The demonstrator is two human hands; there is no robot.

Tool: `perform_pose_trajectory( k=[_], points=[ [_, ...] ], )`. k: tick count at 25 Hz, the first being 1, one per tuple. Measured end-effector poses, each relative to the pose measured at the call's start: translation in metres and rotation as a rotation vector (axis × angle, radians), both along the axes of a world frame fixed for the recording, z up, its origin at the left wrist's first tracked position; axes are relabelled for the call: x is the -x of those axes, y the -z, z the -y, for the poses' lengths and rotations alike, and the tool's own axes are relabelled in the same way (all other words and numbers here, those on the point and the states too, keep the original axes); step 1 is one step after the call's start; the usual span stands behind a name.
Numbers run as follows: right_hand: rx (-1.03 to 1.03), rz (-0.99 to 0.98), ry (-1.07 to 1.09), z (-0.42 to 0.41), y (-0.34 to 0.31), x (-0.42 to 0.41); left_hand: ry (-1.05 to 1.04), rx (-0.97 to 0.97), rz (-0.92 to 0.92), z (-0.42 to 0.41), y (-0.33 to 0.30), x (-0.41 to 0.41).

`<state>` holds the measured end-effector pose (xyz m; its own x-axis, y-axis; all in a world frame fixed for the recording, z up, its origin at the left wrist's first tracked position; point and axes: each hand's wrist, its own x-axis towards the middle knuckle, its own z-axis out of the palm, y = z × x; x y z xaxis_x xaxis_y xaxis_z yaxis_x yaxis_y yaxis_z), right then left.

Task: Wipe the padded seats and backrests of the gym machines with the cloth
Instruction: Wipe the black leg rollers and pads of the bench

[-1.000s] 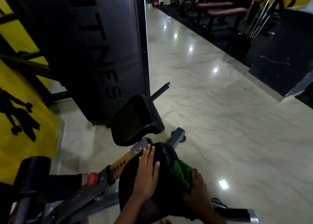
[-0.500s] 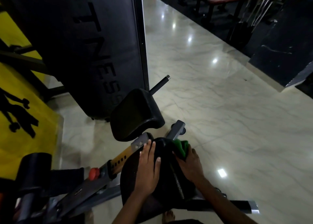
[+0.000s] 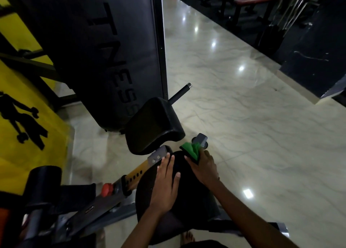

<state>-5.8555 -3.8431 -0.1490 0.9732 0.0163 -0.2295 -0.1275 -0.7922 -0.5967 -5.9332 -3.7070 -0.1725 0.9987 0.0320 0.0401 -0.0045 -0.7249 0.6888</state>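
Head view: the left hand (image 3: 165, 182) lies flat, fingers straight, on the black seat pad (image 3: 189, 195); the right hand (image 3: 203, 166) grips the green cloth (image 3: 191, 150) at the pad's far edge. The cloth could snag on the grey bracket (image 3: 201, 139) just beyond.

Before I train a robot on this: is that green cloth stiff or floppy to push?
Probably floppy: the green cloth bunches into folds where the right hand grips it. It likely weighs little, as fingers alone hold it. It may drag rather than slide on the black seat pad, which the left hand steadies.
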Motion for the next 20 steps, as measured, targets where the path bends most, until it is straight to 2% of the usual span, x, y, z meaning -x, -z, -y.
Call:
perform_pose_trajectory(
  k=[4,8,10,13,15,18,20],
  points=[
    [-0.04,0.032,-0.056,0.013,0.002,0.021,0.021,0.02,-0.017,-0.003,-0.001,-0.001],
    [-0.159,-0.083,0.13,0.008,-0.002,-0.005,0.041,-0.044,0.058,-0.011,0.003,-0.004],
    [-0.088,-0.098,0.08,-0.01,-0.009,-0.028,0.051,-0.068,0.118,-0.023,0.006,-0.005],
    [0.088,-0.206,-0.193,-0.042,-0.032,-0.059,0.151,-0.081,0.171,-0.048,0.01,-0.005],
    [0.086,-0.312,-0.306,-0.054,-0.044,-0.072,0.27,-0.139,0.217,-0.063,0.013,-0.01],
    [0.064,-0.381,-0.232,-0.058,-0.042,-0.077,0.426,-0.119,0.205,-0.081,0.017,-0.019],
    [0.167,-0.399,-0.144,-0.057,-0.038,-0.076,0.535,-0.089,0.199,-0.092,0.019,-0.027]
  ],
)
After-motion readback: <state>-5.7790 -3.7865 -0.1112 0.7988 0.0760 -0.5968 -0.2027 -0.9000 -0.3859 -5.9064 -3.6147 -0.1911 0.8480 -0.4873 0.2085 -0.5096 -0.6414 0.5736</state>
